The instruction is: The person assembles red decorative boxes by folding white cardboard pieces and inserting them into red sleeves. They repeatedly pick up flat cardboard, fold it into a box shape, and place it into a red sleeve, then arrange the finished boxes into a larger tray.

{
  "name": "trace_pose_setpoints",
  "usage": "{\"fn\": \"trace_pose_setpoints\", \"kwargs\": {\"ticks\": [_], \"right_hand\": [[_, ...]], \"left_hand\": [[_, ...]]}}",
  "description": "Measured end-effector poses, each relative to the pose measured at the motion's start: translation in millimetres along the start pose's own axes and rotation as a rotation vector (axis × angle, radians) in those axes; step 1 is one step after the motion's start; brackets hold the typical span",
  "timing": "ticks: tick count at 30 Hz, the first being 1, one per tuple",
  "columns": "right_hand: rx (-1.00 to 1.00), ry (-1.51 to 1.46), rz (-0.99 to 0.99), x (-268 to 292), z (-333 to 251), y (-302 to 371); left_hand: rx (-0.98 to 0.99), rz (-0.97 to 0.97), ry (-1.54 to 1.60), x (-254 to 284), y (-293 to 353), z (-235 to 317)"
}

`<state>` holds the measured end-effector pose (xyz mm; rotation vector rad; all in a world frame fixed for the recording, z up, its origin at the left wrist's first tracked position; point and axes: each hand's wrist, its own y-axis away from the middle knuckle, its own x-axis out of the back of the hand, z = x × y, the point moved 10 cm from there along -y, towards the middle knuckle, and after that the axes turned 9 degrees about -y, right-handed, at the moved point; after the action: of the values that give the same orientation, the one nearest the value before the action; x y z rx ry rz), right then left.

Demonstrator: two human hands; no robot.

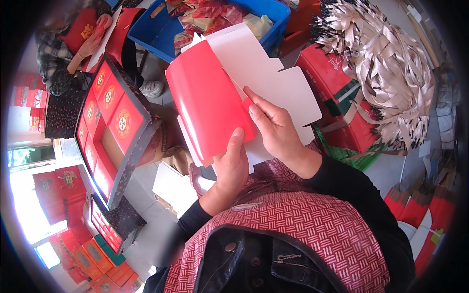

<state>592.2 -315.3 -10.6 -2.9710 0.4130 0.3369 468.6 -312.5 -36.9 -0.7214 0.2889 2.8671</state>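
Note:
A glossy red cardboard box blank (207,100) with white insides and flaps is spread over my lap, its red side curved and part-folded. At its lower edge my left hand (229,163) grips it, thumb on the red face and fingers hidden beneath. My right hand (279,128) pinches a red edge near the blank's middle between thumb and fingers. Wide white cardboard (254,53) with cut flaps stretches away behind the red panel and out to the right; I cannot tell whether it is one sheet or several.
A blue crate (156,36) with red and cream packets stands ahead. To the right, beige ribbons (386,73) hang in a big bundle over red boxes (325,73) and a green crate (359,158). At left is a dark tray (129,163) of red boxes. Beyond it, another person's hands (90,44) hold card.

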Motion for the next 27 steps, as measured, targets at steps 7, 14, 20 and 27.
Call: {"fn": "trace_pose_setpoints", "kwargs": {"ticks": [7,14,20,27], "right_hand": [[-0.048,-0.013,-0.013,-5.8,-1.7,0.9],[-0.016,0.032,0.044,-1.2,3.2,-0.9],[-0.009,0.078,0.012,-6.9,-2.2,-0.2],[0.074,0.075,-0.021,-11.0,1.5,9.3]], "left_hand": [[0.025,-0.01,-0.112,5.5,0.2,-10.0],[-0.026,0.002,-0.066,5.8,1.1,-5.4],[-0.014,0.005,-0.256,12.3,0.3,-14.0],[-0.015,-0.039,-0.328,8.7,0.1,-15.9]]}}
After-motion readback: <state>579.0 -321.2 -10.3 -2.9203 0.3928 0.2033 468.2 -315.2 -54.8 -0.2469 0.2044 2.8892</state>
